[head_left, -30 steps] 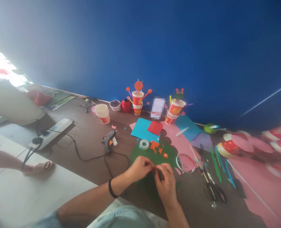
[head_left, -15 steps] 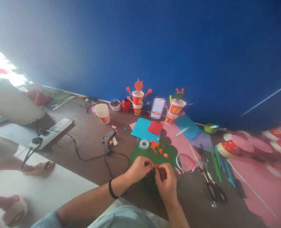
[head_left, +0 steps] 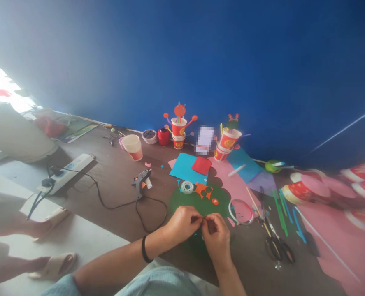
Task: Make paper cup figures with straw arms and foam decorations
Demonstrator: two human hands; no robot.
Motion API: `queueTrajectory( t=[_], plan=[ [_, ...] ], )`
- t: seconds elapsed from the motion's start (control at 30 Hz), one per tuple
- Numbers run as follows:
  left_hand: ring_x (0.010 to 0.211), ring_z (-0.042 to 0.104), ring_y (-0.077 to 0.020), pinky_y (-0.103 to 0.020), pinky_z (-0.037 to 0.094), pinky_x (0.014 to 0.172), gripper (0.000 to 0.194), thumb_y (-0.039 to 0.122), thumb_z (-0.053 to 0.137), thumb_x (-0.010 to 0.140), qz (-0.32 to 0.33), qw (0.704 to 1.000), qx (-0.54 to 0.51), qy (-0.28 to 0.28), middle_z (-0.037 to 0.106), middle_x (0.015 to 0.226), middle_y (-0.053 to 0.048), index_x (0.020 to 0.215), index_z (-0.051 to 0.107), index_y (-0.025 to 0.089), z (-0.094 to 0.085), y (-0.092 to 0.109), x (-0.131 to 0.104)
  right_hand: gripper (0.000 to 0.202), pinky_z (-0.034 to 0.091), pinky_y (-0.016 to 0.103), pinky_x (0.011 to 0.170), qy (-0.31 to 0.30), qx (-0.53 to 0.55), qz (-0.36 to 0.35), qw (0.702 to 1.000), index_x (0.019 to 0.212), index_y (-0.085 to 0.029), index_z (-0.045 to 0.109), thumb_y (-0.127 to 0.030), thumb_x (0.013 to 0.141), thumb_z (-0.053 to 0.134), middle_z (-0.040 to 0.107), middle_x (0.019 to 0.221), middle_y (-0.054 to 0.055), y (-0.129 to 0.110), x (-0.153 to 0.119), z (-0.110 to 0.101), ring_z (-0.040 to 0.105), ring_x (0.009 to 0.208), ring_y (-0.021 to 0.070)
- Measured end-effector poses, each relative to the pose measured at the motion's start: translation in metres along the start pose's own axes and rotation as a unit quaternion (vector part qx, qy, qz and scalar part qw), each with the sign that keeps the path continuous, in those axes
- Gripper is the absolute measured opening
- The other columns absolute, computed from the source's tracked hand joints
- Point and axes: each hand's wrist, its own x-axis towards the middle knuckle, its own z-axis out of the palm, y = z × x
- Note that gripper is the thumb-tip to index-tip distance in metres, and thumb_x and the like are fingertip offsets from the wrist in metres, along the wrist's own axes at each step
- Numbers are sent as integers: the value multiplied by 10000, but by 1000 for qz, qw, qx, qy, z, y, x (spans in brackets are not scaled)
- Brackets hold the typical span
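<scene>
Above the round green sheet (head_left: 182, 196), my left hand (head_left: 184, 224) and my right hand (head_left: 216, 232) meet with their fingertips pinched together. A small orange piece showed between them half a second ago; the fingers now cover it. Just beyond the hands lie an orange sheet (head_left: 198, 188) with round holes cut in it, an orange disc (head_left: 215, 202) and a roll of white tape (head_left: 187, 187). To the right of my right hand is a larger clear ring-shaped roll (head_left: 231, 211).
A glue gun (head_left: 141, 183) lies left, its cord running toward a power strip (head_left: 68, 172). Decorated paper cups (head_left: 179, 128) stand near the blue wall. Scissors (head_left: 276, 242), green and blue strips (head_left: 280, 216) and pink paper (head_left: 327, 242) are right. Another person's foot (head_left: 57, 265) shows lower left.
The orange piece between my fingertips has gone out of sight as my hands closed nearer together. At lower left, the other person's feet have shifted.
</scene>
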Motion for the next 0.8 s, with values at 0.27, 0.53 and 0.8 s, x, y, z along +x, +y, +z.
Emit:
queueTrajectory(
  t=[0.27, 0.53, 0.8],
  plan=[
    [681, 599, -143, -201, 395, 619, 214, 156, 519, 781, 6, 1000, -1, -7, 682, 737, -41, 812, 730, 169, -1, -2, 1, 37, 406, 242, 540, -7, -6, 4, 1000, 757, -196, 529, -172, 779, 545, 525, 696, -6, 2, 1, 0, 483, 583, 132],
    [674, 590, -140, -204, 384, 607, 210, 160, 524, 778, 14, 1000, 0, 4, 675, 733, -43, 814, 731, 169, -1, -2, 2, 24, 401, 238, 524, -11, 3, 11, 1000, 775, -195, 531, -180, 763, 546, 528, 710, -2, 4, -1, 2, 476, 568, 128],
    [561, 556, -127, -204, 384, 524, 218, 226, 514, 758, -88, 988, -128, 6, 655, 643, -39, 762, 704, 119, 6, -10, 8, 137, 422, 230, 484, -11, 36, 52, 998, 932, -175, 524, -261, 825, 530, 566, 799, 23, -4, 2, -2, 485, 519, 109]
  ],
)
